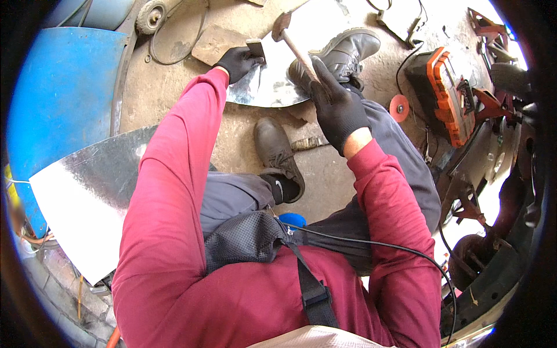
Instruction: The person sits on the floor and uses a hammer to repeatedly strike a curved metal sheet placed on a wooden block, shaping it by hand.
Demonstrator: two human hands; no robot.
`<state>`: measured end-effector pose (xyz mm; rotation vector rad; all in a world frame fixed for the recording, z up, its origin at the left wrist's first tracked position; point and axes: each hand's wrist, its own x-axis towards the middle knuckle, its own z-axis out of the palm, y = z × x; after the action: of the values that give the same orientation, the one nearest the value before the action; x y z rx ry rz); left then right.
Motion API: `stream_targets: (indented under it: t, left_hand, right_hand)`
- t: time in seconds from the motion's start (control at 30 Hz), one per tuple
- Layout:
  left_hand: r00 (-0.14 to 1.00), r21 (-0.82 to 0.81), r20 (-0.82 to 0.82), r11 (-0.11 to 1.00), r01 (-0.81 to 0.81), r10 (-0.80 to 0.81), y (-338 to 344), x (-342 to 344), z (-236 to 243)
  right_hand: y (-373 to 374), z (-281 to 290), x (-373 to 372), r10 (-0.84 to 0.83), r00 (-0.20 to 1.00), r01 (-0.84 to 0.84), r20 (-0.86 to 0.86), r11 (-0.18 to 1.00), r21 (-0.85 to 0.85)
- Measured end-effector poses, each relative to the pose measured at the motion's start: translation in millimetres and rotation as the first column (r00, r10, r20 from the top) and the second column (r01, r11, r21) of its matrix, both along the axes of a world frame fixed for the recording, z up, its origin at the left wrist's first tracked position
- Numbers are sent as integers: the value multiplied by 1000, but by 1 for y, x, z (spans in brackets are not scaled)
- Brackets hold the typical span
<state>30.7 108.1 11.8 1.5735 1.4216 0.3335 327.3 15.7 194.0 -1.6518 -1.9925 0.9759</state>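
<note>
My right hand [337,109], in a black glove, is wrapped round the wooden handle of a hammer [300,55]. The hammer is raised, its rusty head up and to the left of my fist. Over the left edge of a shiny metal sheet [246,93] is my left hand [237,64], also gloved, closed on a small dark flat block [256,47]. My right boot [342,55] rests on the sheet, whose curved near edge faces me. On the floor nearer to me is my left shoe [271,142].
A blue curved panel [69,81] and another bare metal sheet [93,191] lie at the left. To the right stand a black and orange toolbox [445,95], a red disc [399,108] and rusty metal stands [490,29]. Cables run across the floor; one crosses my lap.
</note>
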Motion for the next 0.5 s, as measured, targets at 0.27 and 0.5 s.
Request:
stream_targets:
  t: [0.27,0.5]
  left_hand:
    - [999,-85,5,995,-50,51,-2,12,13]
    - [1000,-51,-17,998,20,-21,-2,10,15]
  right_hand:
    - [14,12,3,-32,992,47,-124,991,125]
    - [13,46,-24,88,963,74,-253,822,565]
